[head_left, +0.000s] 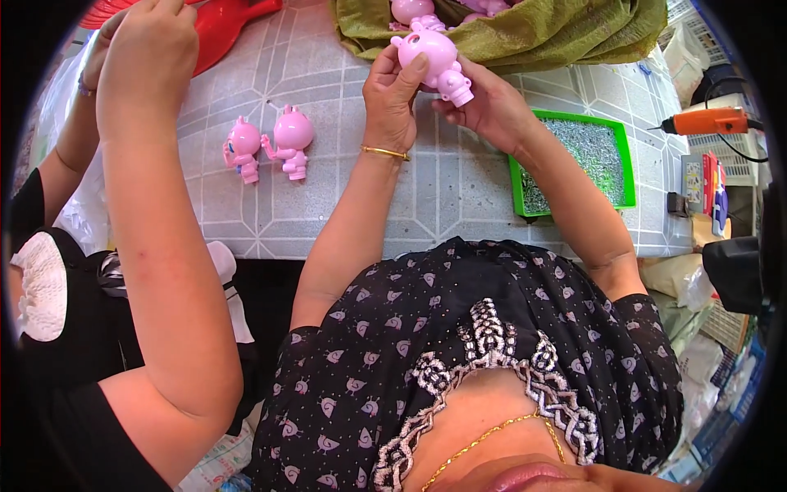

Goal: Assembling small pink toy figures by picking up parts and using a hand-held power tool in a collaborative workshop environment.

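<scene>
Near the far edge of the table, a shiny pink toy figure (432,54) with round ears is held tilted between my hands. My left hand (392,92), with a gold bangle at its wrist, grips the head, its thumb laid across the front. My right hand (495,105) curls around the toy's lower body from the right; part of its fingers is hidden behind the toy. Two more pink figures stand to the left on the table: a smaller one (243,149) and a bigger one (293,141).
A green tray (630,168) of small metal screws sits by my right forearm. Beyond the toy lies an olive cloth (566,37) with more pink pieces. An orange electric screwdriver (709,121) hangs at right. At left, a co-worker's arm (156,205) reaches toward a red basin (221,33).
</scene>
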Available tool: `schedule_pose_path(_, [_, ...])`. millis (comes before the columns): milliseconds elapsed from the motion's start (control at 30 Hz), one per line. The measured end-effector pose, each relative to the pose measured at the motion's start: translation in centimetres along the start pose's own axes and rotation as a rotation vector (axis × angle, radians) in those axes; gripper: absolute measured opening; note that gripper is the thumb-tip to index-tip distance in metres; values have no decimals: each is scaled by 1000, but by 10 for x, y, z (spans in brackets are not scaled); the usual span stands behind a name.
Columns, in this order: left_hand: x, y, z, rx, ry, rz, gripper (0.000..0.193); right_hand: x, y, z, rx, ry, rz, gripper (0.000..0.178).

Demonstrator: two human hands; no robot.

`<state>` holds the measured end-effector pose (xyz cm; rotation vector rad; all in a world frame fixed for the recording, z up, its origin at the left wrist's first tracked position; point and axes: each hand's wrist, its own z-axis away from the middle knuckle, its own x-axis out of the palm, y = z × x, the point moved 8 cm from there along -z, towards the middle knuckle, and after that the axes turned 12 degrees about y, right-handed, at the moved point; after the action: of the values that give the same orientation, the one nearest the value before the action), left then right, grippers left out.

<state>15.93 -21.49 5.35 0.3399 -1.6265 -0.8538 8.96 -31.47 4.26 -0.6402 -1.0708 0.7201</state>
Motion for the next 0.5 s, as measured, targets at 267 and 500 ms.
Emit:
schedule_pose_path(267, [-11,10,-9,68,101,-55,43,-3,-4,5,-33,99,192,46])
schedule_pose_path(500, [-12,15,-8,146,141,-132,48,-6,-8,5,-198,197,325,42])
